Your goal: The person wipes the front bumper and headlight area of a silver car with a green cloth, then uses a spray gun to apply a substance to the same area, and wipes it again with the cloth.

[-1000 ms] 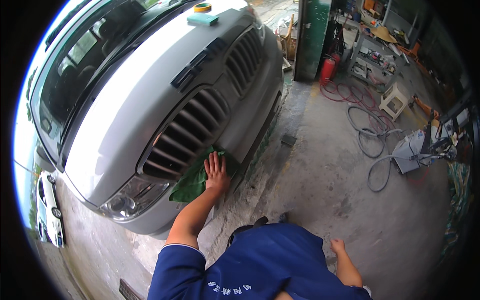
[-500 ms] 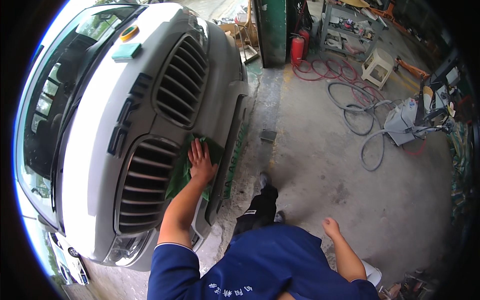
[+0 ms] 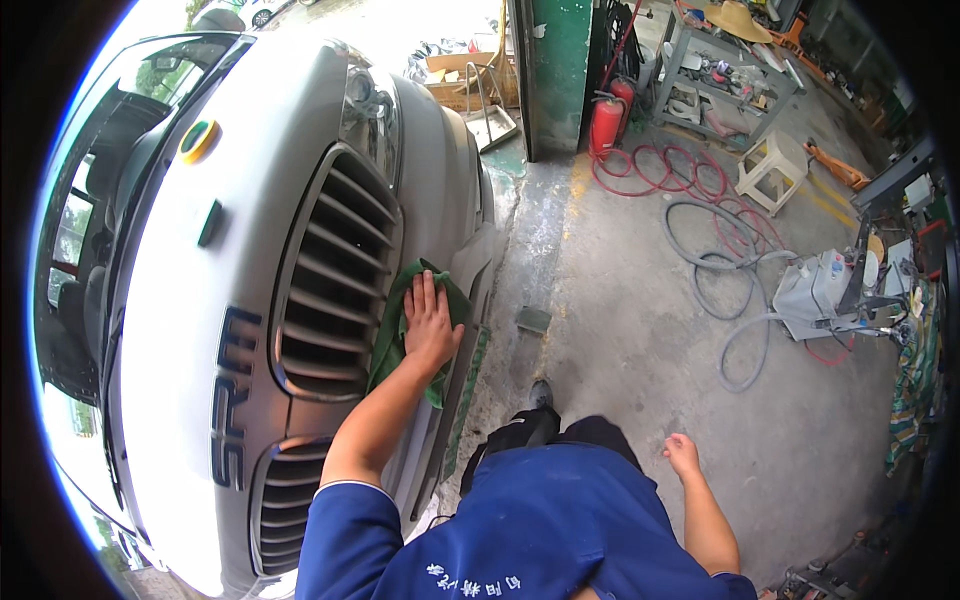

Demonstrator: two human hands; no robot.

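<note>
left hand (image 3: pixel 430 335), cloth (image 3: pixel 391 345), farther along bumper (image 3: pixel 435 190)

Two red fire extinguishers (image 3: pixel 606 125) stand between the green pillar (image 3: pixel 562 80) and the grey metal rack (image 3: pixel 722 128). A straw hat (image 3: pixel 738 20) lies at the rack's upper edge. On the floor (image 3: pixel 610 430), a red hose (image 3: pixel 628 192) lies coiled near a white stool (image 3: pixel 778 158); a grey hose (image 3: pixel 740 264) adjoins it.

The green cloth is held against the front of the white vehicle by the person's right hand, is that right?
Not the right hand: the head view shows the left hand flat on the green cloth, against the front of the white vehicle. The right hand is out to the side, away from it.
</note>
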